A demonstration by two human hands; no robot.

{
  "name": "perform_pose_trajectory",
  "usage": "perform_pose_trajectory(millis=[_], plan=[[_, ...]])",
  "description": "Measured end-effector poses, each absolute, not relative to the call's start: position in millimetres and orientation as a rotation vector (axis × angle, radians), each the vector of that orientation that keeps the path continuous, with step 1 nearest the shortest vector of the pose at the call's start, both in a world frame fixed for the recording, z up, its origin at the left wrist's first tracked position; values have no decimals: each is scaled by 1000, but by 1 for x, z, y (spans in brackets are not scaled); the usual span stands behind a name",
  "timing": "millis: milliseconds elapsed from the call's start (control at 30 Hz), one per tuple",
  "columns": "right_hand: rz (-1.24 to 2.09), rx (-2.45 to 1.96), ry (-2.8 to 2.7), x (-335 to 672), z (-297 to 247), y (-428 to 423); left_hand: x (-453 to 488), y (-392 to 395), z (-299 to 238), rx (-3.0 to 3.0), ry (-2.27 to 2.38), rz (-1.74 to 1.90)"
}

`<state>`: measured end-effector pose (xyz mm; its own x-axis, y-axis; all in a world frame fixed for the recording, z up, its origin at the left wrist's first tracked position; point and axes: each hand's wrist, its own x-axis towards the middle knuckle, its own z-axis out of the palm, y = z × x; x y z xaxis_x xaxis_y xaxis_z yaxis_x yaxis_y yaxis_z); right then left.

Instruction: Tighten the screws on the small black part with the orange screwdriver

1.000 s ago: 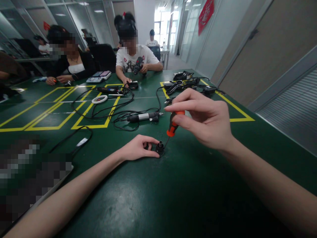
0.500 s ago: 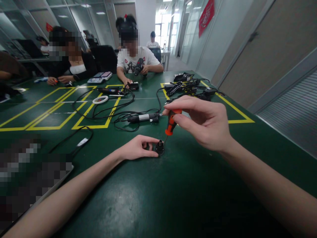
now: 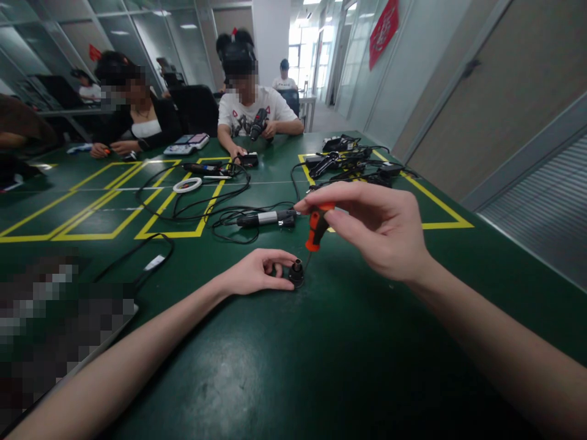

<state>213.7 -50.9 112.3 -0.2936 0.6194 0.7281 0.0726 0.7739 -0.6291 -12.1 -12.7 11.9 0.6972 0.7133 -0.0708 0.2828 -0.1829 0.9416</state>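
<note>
Between the thumb and fingers of my left hand is a small round black part with a metal-looking collar on top, standing on the green table. My left hand is closed on it from the left side. My right hand grips an orange and black screwdriver by its handle, fingertips near the handle's top. The screwdriver leans slightly, its thin shaft pointing down to the right edge of the black part. I cannot make out exactly what the tip touches.
Beyond my hands lies a silver and black electric screwdriver with looped cable. Black tools and cords are heaped at the back right. A white ring lies left of centre. Across the table a person holds a drill; another sits left.
The fingers of my right hand have shifted slightly at the top of the screwdriver handle. My left hand and the black part stay in place.
</note>
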Motion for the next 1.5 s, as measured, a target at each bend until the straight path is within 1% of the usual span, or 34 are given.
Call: perform_pose_trajectory(millis=[233,467,633,800,900,1000,1133,1267,1500], plan=[[462,-539,-1773,212,110,-48,-13,-13,8,1745,831,488],[562,-558,-1812,214,111,-50,-15,-14,11,1862,823,414],[533,-521,-1766,212,110,-49,-13,-15,14,1998,673,482],[582,-537,-1773,212,109,-51,-11,-18,18,2072,565,433],[601,-542,-1795,213,110,-52,-11,-19,17,2123,600,413],[497,-537,-1776,212,110,-50,-10,-20,15,2108,669,456],[404,-567,-1753,211,110,-48,-10,-19,11,1934,759,532],[447,-571,-1800,213,110,-49,-9,-18,9,1834,783,521],[427,-556,-1755,212,110,-48,-10,-18,10,1908,819,483]])
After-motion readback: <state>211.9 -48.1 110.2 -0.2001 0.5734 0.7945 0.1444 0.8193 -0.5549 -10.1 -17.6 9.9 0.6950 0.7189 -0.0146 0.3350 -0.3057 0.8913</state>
